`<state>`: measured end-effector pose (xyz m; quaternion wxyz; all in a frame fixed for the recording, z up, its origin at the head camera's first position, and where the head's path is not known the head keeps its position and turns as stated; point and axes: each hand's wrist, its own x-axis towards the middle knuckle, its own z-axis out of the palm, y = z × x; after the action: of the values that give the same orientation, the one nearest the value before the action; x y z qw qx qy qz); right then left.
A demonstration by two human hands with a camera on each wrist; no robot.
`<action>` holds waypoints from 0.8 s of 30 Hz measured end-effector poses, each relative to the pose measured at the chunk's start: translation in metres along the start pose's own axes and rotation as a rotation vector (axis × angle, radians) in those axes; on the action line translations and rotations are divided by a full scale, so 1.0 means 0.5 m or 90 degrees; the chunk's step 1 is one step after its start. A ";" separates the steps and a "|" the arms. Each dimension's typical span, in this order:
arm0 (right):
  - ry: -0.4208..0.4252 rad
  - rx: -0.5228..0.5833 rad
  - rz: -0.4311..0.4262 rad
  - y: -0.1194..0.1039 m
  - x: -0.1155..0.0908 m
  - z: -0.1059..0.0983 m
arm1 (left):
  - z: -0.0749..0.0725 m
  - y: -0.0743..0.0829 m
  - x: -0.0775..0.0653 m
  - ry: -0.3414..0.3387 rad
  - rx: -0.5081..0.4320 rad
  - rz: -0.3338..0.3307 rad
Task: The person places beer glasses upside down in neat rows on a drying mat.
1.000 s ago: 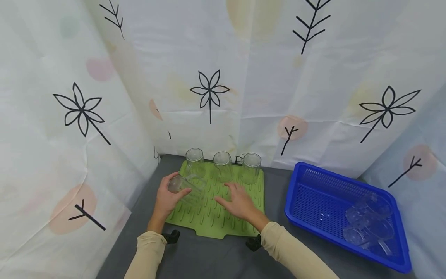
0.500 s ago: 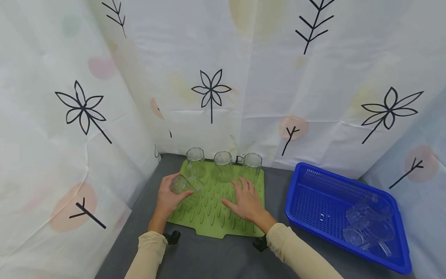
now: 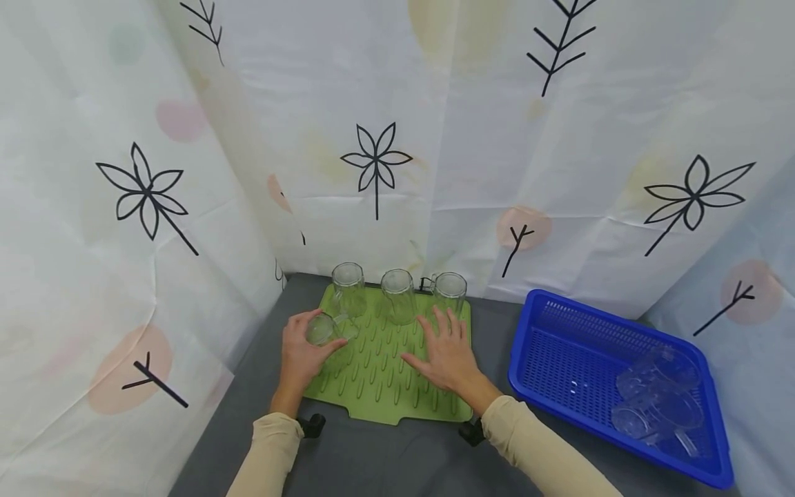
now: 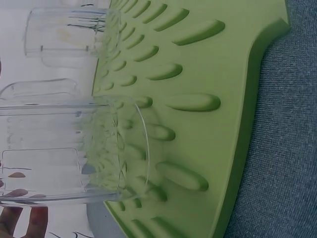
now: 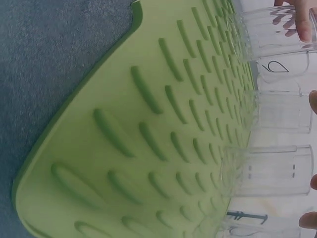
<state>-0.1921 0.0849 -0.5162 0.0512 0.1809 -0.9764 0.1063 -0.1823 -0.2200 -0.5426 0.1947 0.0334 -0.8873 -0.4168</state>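
left hand (image 3: 301, 351) grips glass mug (image 3: 321, 330); right hand (image 3: 448, 357), fingers spread, above mat (image 3: 375, 408).

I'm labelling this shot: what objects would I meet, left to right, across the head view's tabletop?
Glass mug in the left hand, back-left mug, back-middle mug, back-right mug, blue basket, clear glassware toward its right end.

Mat (image 3: 388, 397) on table (image 3: 404, 466) | three mugs (image 3: 398, 297) in row along mat's back | fourth mug (image 3: 320, 330) at mat's left, before leftmost of these | basket (image 3: 559, 366) right of mat | more mugs (image 3: 655, 400) in basket's right end | curtain (image 3: 453, 138) behind table
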 end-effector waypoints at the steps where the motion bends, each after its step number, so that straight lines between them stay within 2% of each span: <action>1: 0.000 -0.007 -0.003 0.002 0.001 -0.001 | 0.002 0.000 0.000 -0.003 0.005 -0.001; 6: 0.004 -0.021 -0.001 0.009 0.004 -0.008 | 0.006 0.001 0.001 -0.022 0.014 -0.005; 12: 0.008 -0.006 -0.010 0.014 0.005 -0.011 | 0.010 0.001 0.003 -0.027 0.025 -0.005; 21: 0.012 -0.014 -0.011 0.018 0.000 -0.016 | 0.027 0.008 0.007 -0.052 0.025 -0.049; 24: 0.010 0.002 -0.012 0.017 0.000 -0.015 | 0.031 0.010 0.005 -0.045 0.022 -0.051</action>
<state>-0.1946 0.0945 -0.5108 0.0592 0.1894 -0.9741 0.1086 -0.1899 -0.2062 -0.5468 0.1460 0.0576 -0.8987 -0.4095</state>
